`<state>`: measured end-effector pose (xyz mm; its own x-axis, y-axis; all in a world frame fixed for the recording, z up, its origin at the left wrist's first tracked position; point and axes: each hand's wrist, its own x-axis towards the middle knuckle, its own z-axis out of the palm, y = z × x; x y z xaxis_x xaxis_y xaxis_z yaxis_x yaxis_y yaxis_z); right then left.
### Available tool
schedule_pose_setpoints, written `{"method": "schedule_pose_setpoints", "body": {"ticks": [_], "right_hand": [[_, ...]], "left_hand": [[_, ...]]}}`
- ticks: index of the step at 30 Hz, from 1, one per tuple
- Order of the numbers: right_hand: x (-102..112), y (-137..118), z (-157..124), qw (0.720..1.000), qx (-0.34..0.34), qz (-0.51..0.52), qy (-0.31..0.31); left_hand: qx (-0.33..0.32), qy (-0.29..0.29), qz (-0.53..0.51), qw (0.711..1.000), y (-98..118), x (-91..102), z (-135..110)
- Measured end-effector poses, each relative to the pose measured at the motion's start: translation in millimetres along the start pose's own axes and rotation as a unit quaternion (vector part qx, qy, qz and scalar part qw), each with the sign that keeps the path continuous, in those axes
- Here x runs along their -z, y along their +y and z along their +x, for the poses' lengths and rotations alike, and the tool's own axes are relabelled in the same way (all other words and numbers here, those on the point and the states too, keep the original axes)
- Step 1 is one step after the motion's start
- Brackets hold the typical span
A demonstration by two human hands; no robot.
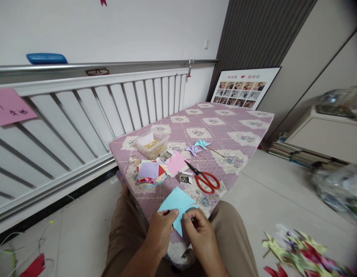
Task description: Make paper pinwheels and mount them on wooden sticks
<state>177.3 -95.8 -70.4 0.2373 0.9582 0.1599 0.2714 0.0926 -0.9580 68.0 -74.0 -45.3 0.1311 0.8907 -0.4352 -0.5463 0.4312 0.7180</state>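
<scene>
Shown at centre: light-blue paper sheet, slit near the 3 o'clock corner, held above the near corner of the cloth-covered worktop. At its 7 o'clock edge: left hand, pinching the sheet, thumb on top. At 5 o'clock: right hand, thumb and fingers curled in at the sheet; cannot tell if pinching anything. Just beyond, between 12 and 1 o'clock: small box of metal pieces; at 1 o'clock, red-handled scissors. Between 10 and 11 o'clock: stack of coloured paper; at 11, clear container of thin sticks. Farther toward 1 o'clock: purple pinwheel beside blue pinwheel. Well apart, at 4 o'clock: pinwheels heaped on the floor.
</scene>
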Motion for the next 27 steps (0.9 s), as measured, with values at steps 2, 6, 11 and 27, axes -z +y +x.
{"method": "schedule_pose_setpoints", "body": {"ticks": [2, 6, 11, 27], "right_hand": [[0, 0, 0, 1.000, -0.002, -0.005, -0.001], [0, 0, 1, 1.000, 0.006, -0.014, 0.003], [-1, -4, -3, 1.000, 0.003, 0.008, 0.006], [21, -27, 15, 0.931, -0.214, 0.253, -0.151]], "left_hand": [[-0.013, 0.013, 0.035, 0.999, -4, 3.9, 3], [-0.036, 0.032, 0.105, 0.993, -9, 9.6, 8], [-0.074, 0.029, 0.155, 0.985, -8, 9.5, 8], [-0.081, -0.073, 0.507, 0.855, 28, 21.0, 7]]}}
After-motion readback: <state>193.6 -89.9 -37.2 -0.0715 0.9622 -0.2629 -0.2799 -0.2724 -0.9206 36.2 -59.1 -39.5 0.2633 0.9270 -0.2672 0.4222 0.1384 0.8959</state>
